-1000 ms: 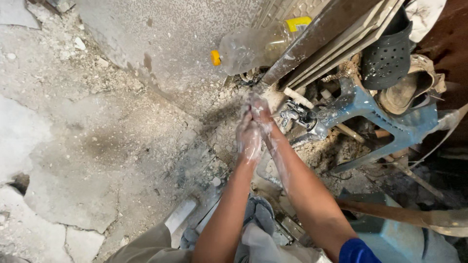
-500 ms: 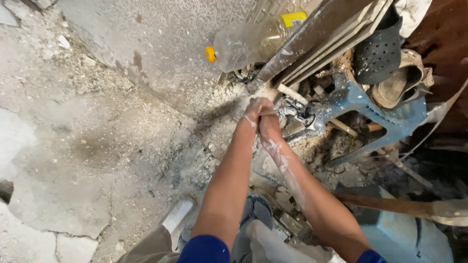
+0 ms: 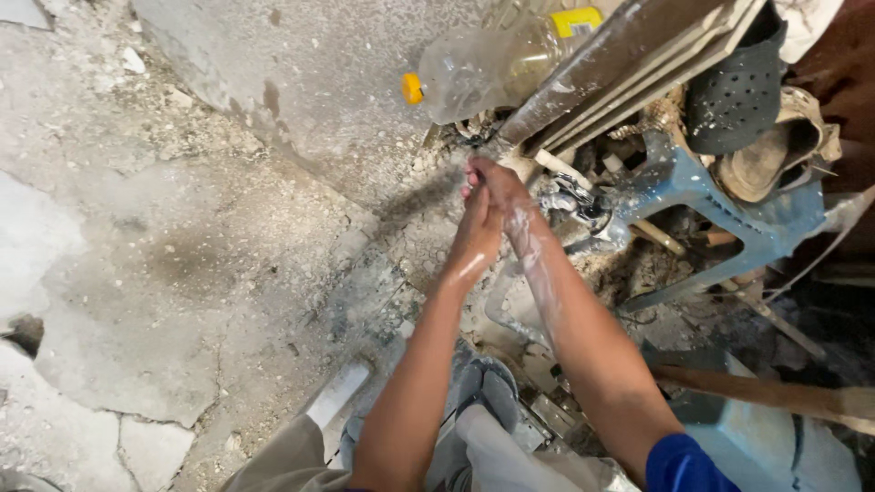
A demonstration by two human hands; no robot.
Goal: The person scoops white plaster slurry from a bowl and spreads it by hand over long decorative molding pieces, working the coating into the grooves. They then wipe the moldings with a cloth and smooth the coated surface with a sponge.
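Note:
My left hand (image 3: 476,239) and my right hand (image 3: 495,184) are pressed together in front of me, palms rubbing, both streaked with white soapy film that runs down my right forearm. They hover just left of a small metal tap (image 3: 576,202) fixed low among rubble. Neither hand holds an object. Below my arms I see my knees in light trousers and a grey sandal (image 3: 488,392).
A clear plastic bottle (image 3: 492,64) with an orange cap lies above the hands. Brown boards (image 3: 629,64) lean to the right. A blue plastic chair frame (image 3: 729,223), a black perforated shoe (image 3: 738,87) and debris crowd the right. Cracked concrete floor (image 3: 182,255) spreads left.
The hands have stayed clasped by the tap, sliding over each other; the left hand now lies lower against the right wrist. The view has shifted slightly.

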